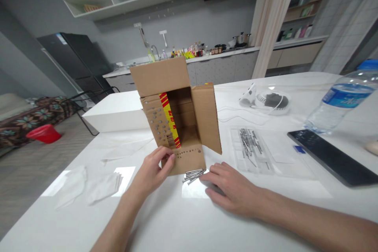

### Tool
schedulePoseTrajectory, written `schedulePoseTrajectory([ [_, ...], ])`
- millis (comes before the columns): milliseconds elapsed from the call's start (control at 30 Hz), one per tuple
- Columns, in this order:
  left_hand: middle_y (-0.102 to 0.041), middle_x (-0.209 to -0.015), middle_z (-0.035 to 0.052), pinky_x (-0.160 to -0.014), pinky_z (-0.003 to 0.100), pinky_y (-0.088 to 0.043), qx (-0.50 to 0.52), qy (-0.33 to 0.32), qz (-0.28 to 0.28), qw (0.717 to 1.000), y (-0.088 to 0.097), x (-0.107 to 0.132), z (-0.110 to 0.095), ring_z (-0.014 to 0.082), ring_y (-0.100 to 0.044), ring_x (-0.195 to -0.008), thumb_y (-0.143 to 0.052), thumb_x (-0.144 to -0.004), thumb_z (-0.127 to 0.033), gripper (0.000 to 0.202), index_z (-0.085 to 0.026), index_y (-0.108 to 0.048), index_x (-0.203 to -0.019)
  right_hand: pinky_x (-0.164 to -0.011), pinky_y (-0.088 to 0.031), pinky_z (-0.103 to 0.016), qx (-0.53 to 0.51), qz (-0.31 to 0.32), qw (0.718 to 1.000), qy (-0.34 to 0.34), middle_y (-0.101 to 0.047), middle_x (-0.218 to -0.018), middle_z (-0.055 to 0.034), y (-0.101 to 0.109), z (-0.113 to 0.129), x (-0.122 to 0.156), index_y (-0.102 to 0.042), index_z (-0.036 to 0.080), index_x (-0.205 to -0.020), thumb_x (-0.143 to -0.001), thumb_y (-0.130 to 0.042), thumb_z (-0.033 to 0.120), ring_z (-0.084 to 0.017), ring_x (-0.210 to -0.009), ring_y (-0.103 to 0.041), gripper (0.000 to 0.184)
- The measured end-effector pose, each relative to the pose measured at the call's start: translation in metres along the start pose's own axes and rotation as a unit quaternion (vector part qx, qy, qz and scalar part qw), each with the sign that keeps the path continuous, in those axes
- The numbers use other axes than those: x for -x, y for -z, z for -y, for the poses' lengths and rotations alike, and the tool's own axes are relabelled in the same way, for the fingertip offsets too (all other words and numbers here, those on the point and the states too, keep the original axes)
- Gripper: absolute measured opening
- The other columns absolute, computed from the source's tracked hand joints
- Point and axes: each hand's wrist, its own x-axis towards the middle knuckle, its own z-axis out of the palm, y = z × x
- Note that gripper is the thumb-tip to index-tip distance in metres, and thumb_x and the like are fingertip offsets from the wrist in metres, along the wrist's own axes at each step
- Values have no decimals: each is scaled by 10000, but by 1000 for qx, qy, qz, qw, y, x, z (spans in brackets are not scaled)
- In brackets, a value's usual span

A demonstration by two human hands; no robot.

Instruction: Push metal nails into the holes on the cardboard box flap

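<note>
A small cardboard box [177, 118] lies on its side on the white table [177, 220], its open mouth toward me, flaps spread. Rows of nail heads dot its left flap and bottom flap. A strip of red and yellow tape runs down inside. My left hand [153, 171] pinches the lower left corner of the bottom flap, fingers closed on the cardboard. My right hand [230, 189] lies flat on the table, fingers stretched toward a small heap of loose nails [193, 175] just in front of the box, its fingertips at the nails.
A clear plastic tray [265, 153] with several more nails lies right of the box. A black tablet [330, 157], a water bottle [342, 100] and a white device with a cable [265, 100] sit at the right. White tissues [94, 185] lie at the left. A kitchen counter runs behind.
</note>
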Motion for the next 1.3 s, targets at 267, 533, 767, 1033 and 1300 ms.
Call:
schedulePoseTrajectory([
  [267, -628, -896, 43, -708, 317, -530, -40, -52, -27, 997, -2, -4, 6, 180, -619, -803, -493, -955, -277, 129, -214, -594, -904, -846, -385, -384, 1, 0, 1000, 0, -627, -946, -69, 0, 1, 1, -661, 183, -1102, -954, -527, 223, -222, -906, -556, 204],
  [533, -638, -903, 42, -747, 332, -507, -73, -63, -17, 995, -6, -3, 10, 196, -618, -837, -510, -947, -242, 100, -218, -604, -926, -844, -386, -376, 3, -2, 1000, 3, -625, -947, -66, 0, 0, 0, -661, 188, -1096, -950, -536, 221, -220, -909, -555, 195],
  [767, -657, -827, 24, -724, 334, -468, -102, -115, 56, 986, -17, -2, -9, 196, -610, -801, -492, -951, -204, 132, -213, -580, -854, -844, -393, -375, 6, -3, 1000, 2, -631, -940, -69, -1, 0, -1, -665, 185, -1105, -947, -545, 218, -222, -906, -561, 201],
  [1033, -650, -807, 19, -749, 356, -466, -128, -149, 73, 978, -24, 0, -20, 205, -614, -811, -517, -944, -200, 130, -213, -571, -826, -837, -400, -375, 9, -9, 1000, 2, -635, -940, -67, -1, 1, -1, -667, 194, -1097, -941, -547, 212, -220, -900, -564, 197],
  [1300, -657, -816, 28, -727, 345, -471, -122, -144, 86, 978, -25, 0, -20, 219, -616, -820, -544, -926, -182, 121, -212, -594, -820, -827, -394, -374, 9, -7, 1000, 4, -637, -937, -67, 0, 0, 0, -666, 194, -1109, -942, -549, 216, -221, -893, -561, 204],
])
